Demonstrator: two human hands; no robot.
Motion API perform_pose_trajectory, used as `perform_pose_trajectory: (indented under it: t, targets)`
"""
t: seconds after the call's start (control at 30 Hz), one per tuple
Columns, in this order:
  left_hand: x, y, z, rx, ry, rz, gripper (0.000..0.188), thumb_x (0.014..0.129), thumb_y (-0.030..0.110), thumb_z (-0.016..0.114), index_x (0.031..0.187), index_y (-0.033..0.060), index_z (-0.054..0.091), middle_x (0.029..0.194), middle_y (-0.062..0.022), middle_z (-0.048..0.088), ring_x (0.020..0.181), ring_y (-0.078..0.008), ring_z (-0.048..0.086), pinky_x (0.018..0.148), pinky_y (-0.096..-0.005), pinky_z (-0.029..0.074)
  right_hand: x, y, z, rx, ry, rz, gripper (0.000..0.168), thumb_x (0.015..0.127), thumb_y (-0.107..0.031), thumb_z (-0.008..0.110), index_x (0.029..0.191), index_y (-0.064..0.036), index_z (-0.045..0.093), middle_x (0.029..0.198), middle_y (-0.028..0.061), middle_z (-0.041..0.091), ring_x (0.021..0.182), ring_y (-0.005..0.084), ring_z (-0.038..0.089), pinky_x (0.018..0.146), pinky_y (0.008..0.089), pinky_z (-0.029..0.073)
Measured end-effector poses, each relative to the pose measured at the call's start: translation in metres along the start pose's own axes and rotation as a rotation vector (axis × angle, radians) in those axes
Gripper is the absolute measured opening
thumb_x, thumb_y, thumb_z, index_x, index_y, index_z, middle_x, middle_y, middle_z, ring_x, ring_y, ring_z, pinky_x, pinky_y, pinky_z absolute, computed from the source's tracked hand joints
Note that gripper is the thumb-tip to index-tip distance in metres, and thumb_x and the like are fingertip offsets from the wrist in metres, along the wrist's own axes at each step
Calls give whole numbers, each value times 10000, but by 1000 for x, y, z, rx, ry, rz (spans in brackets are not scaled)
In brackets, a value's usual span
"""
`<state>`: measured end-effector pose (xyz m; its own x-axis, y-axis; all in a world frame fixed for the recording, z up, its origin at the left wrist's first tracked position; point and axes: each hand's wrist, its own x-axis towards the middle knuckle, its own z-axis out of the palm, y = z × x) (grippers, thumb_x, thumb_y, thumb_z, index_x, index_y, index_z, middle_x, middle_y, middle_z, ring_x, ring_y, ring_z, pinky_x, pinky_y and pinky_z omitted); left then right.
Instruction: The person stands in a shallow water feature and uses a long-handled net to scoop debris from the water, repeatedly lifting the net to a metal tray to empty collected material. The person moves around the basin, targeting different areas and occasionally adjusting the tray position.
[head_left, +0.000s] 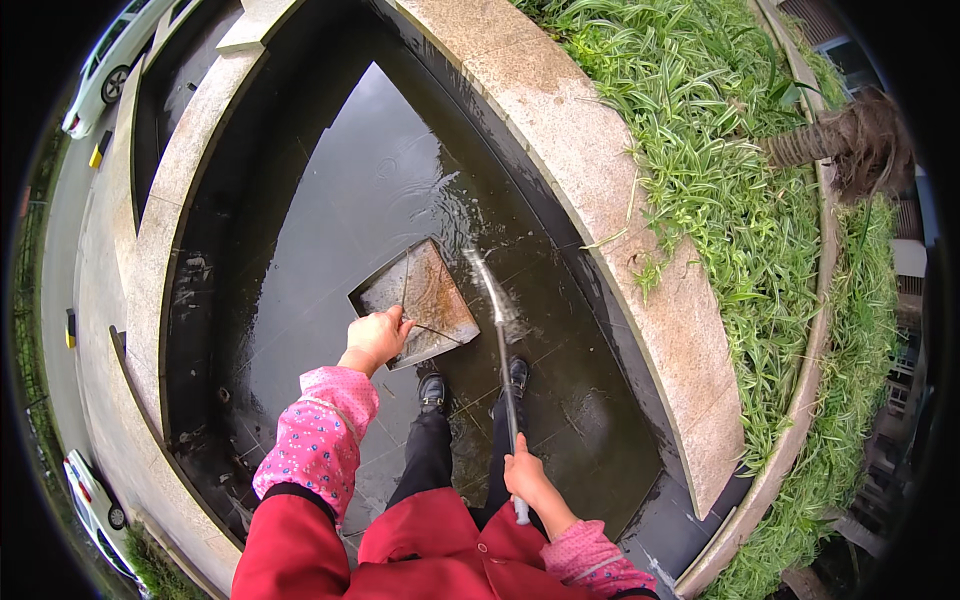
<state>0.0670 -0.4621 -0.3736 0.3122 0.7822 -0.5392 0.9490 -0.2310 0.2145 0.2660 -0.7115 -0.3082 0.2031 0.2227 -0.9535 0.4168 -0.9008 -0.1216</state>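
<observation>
My left hand (380, 335) grips the thin wire handle of a square metal pan (420, 300). Rust-brown stains cover much of the pan's wet inside, and it is tilted just above or at the water; I cannot tell which. In my right hand (526, 472) is a long pole (503, 360), held near its upper end. Its far end (484, 270) is whitish and blurred, bending towards the left at the water, so the kind of tool cannot be told. Ripples spread in the shallow water (360, 180) beyond the pan.
Dark shoes (433, 391) stand on the wet tiled basin floor. A stone ledge (570, 142) borders the basin on the right, with striped-leaf plants (720, 202) beyond. Another stone rim (169, 187) curves along the left. Parked cars (105, 67) line the road further left.
</observation>
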Motion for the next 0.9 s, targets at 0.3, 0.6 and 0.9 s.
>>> perform_pose_trajectory:
  t: [0.3,0.6,0.9]
  targets:
    - [12,-1,-18,-107,64,-233,376,862,448,472,842,75,509,755,-151,627,772,-355,602,664,-451,474,94,-55,-144,-527,447,-503,481,903,-207,407,1293,58,309,701,228,605,614,332,619,563,435,492]
    - [22,21,-8,-40,30,-442,387,865,490,433,952,115,474,828,-141,637,823,-333,613,725,-486,417,95,-31,-97,-454,-18,-295,612,889,-137,375,1402,-37,57,856,209,626,726,321,627,652,425,500]
    - [22,21,-2,-84,98,-494,377,841,503,470,1010,168,508,937,-92,611,927,-315,562,752,-493,393,80,-120,-206,-357,141,-510,499,897,-164,447,1355,-56,281,647,162,572,433,216,542,393,352,446]
